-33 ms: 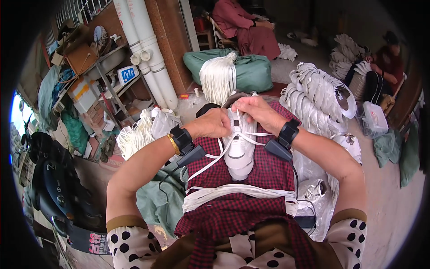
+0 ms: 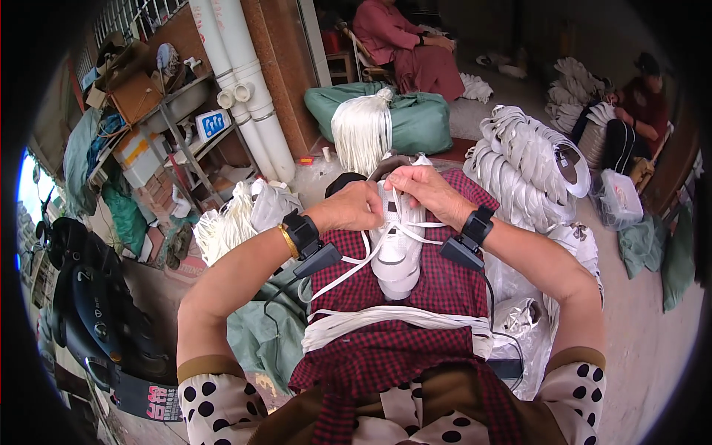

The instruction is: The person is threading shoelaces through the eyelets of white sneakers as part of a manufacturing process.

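A white sneaker (image 2: 395,259) lies in my lap on a red-and-black checked apron (image 2: 348,285), its toe towards me. White shoelace (image 2: 343,280) crosses the upper, with loose ends trailing to both sides. At the left eyelet edge, my left hand (image 2: 356,205) is closed, fingertips pinched at the lace; the exact grip is partly hidden. My right hand (image 2: 426,187) pinches lace beside the tongue, near the ankle opening. A bundle of white laces (image 2: 393,317) lies across my lap, nearer to me than the toe.
Stacked white shoe parts (image 2: 519,159) stand at right, and another white shoe (image 2: 517,315) lies below them. Lace bundles (image 2: 230,222) sit at left; another (image 2: 361,126) drapes over a green sack (image 2: 423,122). A scooter (image 2: 93,311) stands far left. Two people sit at the back.
My right hand has shifted very slightly towards me along the shoe. The left hand and the sneaker stay nearly where they were.
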Available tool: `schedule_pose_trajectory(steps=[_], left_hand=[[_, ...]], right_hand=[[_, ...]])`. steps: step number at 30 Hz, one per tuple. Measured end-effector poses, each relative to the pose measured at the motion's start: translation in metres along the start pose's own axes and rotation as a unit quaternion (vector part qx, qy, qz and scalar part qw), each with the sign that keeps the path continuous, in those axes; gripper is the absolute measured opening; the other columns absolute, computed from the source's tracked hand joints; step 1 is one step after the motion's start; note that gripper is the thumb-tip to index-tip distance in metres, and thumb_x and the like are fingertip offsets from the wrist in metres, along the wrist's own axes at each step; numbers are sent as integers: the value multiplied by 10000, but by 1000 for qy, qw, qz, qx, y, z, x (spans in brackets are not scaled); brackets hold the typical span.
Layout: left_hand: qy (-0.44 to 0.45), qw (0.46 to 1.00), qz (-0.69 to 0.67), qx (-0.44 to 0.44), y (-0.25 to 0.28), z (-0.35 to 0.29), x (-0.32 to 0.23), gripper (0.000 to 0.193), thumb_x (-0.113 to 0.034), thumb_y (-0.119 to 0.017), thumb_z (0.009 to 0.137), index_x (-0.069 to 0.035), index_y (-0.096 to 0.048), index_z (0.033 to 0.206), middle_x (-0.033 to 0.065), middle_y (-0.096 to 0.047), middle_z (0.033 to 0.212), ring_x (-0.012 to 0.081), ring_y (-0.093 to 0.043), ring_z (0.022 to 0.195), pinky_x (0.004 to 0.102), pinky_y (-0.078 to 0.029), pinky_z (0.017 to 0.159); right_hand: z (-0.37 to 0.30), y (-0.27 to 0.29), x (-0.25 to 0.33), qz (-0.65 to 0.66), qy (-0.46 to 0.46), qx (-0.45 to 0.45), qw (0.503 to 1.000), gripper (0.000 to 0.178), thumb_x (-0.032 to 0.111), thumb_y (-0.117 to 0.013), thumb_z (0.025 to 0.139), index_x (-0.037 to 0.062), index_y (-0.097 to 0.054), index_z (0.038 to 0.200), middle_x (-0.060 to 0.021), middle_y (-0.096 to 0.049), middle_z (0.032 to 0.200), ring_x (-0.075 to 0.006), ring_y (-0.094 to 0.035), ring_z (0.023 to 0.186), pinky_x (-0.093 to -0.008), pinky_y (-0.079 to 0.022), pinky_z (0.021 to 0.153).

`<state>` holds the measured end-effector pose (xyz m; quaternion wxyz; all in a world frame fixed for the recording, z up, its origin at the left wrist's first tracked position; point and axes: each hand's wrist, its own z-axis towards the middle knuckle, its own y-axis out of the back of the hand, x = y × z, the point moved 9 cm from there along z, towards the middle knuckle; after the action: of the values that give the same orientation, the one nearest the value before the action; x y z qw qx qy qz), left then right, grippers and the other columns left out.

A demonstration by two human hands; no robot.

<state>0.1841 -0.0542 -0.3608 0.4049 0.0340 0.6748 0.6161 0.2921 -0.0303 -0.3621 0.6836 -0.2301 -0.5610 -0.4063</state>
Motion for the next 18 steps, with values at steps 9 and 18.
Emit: schedule_pose_trajectory(steps=[9, 18], left_hand=[[61, 905, -411, -95, 9, -26, -15, 241, -245, -577, 1023, -23, -667, 1052, 49, -683, 854, 93, -609, 671, 220, -503, 589], [171, 951, -242, -87, -9, -15, -21, 165, -133, -670, 928, 29, -653, 949, 81, -677, 714, 113, -639, 561, 260, -522, 493]], right_hand=[[0, 3, -8, -23, 5, 44, 999, 380, 428, -538, 1013, 77, -683, 1013, 39, -621, 911, -42, -534, 790, -204, -454, 624], [-3, 11, -12, 70, -37, -23, 997, 495, 482, -479, 1017, 41, -653, 1157, -2, -617, 954, -71, -567, 860, -202, -472, 618]])
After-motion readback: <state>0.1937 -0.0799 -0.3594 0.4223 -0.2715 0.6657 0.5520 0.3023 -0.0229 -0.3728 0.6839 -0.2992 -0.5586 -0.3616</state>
